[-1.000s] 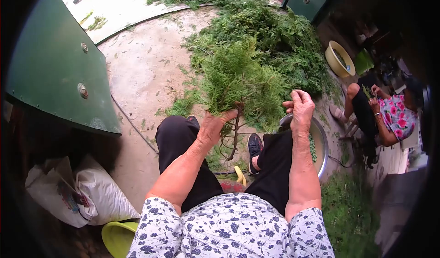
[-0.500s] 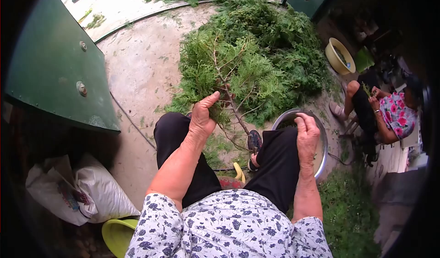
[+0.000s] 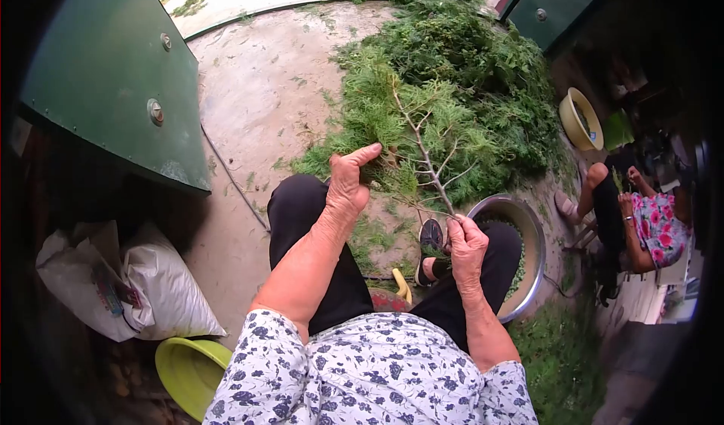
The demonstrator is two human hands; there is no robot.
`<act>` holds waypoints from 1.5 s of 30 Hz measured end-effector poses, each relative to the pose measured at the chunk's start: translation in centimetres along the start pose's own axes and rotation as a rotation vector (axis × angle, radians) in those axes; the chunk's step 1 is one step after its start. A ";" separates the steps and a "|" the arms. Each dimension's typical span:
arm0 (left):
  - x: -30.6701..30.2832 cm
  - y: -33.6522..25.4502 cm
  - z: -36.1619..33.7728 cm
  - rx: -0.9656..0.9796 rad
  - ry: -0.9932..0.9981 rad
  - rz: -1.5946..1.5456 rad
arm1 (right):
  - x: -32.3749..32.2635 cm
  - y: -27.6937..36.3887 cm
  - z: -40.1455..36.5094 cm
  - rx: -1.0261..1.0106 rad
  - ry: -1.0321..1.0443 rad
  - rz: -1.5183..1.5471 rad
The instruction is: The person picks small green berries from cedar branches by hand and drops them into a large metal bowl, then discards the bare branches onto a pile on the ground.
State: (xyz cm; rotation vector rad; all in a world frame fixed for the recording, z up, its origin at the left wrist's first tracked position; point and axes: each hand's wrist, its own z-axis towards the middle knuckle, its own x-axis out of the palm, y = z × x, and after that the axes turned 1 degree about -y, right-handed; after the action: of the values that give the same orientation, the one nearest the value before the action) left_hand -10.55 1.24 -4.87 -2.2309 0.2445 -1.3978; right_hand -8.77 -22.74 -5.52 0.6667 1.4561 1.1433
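A leafy green conifer branch (image 3: 411,135) with a thin woody stem lies across my lap, tips pointing away from me. My left hand (image 3: 348,180) grips the foliage on the branch's left side, thumb raised. My right hand (image 3: 465,244) is closed on the bare lower end of the stem, just above my right knee. A metal basin (image 3: 532,233) holding picked green sprigs stands on the ground beside my right leg, close to the right hand.
A large heap of cut green branches (image 3: 467,70) covers the concrete ahead. A green metal door (image 3: 105,78) stands at left, white sacks (image 3: 136,285) and a yellow-green bucket (image 3: 188,365) beside me. Another person (image 3: 648,221) sits at right near a yellow basin (image 3: 581,119).
The branch has been turned and lowered, stem now toward me. My right hand moved from the basin's rim to grip the stem's end. My left hand shifted along the foliage.
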 end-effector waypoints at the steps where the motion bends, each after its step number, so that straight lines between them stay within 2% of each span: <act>1: -0.5 0.2 0.5 0.140 -0.066 0.002 | -0.1 0.2 0.1 0.059 -0.038 0.067; 2: -0.9 0.4 0.9 0.280 -0.133 0.005 | -0.2 0.3 0.3 0.118 -0.077 0.135; 4: 0.0 -0.2 0.1 0.310 -0.208 -0.005 | -0.5 -0.2 0.9 0.117 -0.075 0.165; 7: -1.3 0.0 0.8 0.268 -0.189 0.054 | -0.5 0.9 1.8 0.164 -0.077 0.286; 8: -1.8 0.1 1.1 0.273 -0.191 0.052 | -0.5 1.1 1.9 0.161 -0.072 0.286; 10: -2.5 -0.1 1.6 0.162 -0.114 0.015 | -0.5 1.4 2.4 0.096 -0.069 0.170; 11: -2.8 0.0 1.8 0.150 -0.182 0.192 | -0.7 1.7 2.4 0.115 -0.054 0.163; 12: -2.5 -0.5 1.5 0.154 -0.186 0.189 | -0.8 1.9 2.4 0.114 -0.047 0.163; 14: -1.8 -1.6 0.7 0.153 -0.159 0.320 | -0.9 2.0 2.5 -0.024 -0.040 -0.016; 16: -1.4 -2.0 0.7 0.106 -0.182 0.276 | -0.9 2.4 2.5 -0.094 -0.029 -0.063; 18: -0.6 -1.9 0.3 0.132 -0.272 0.330 | -0.9 2.7 2.6 -0.163 -0.023 -0.110; 19: -2.1 -2.3 1.1 0.126 -0.037 0.252 | -1.0 2.7 2.7 -0.147 0.023 -0.109; 20: -2.7 -2.0 2.0 0.115 -0.039 0.249 | -1.3 2.8 2.7 -0.124 0.065 -0.111; 23: -1.6 -1.6 1.8 0.266 -0.351 0.139 | -2.2 3.8 3.0 0.040 0.188 0.025; 24: -1.1 -2.1 1.2 0.262 -0.356 0.139 | -2.2 3.9 3.3 0.110 0.235 0.120; 26: -0.8 -2.6 0.5 0.222 -0.075 0.107 | -2.1 3.2 3.9 0.118 0.224 0.199; 28: -1.5 -2.3 1.1 0.208 -0.048 0.099 | -2.3 3.3 4.4 0.196 0.237 0.198; 31: -2.1 -2.2 2.0 0.172 -0.051 0.121 | -2.6 3.3 5.0 0.207 0.236 0.213; 33: -1.5 -2.5 2.5 0.436 -0.367 0.328 | -3.0 3.6 5.7 0.191 0.219 0.208; 36: -1.3 -4.2 2.8 0.495 -0.409 0.357 | -3.8 4.0 7.2 0.145 0.188 0.122; 37: -0.9 -4.7 3.1 0.564 -0.406 0.354 | -4.2 4.1 7.7 0.029 0.202 -0.036; 39: 0.0 -6.0 3.6 0.570 -0.358 0.341 | -4.3 5.7 8.5 -0.142 0.234 -0.305; 42: 1.4 -7.5 4.1 0.518 -0.305 0.353 | -4.4 6.8 9.5 -0.320 0.487 -0.598; 45: 1.2 -7.3 5.4 0.346 -0.228 0.401 | -3.1 7.3 10.0 -0.221 0.786 -0.898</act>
State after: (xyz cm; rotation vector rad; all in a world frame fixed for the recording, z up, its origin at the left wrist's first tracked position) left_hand -6.04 8.73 -2.17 -1.9018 0.3220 -0.8901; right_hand 0.11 -19.94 3.24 -0.6507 1.9181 0.8161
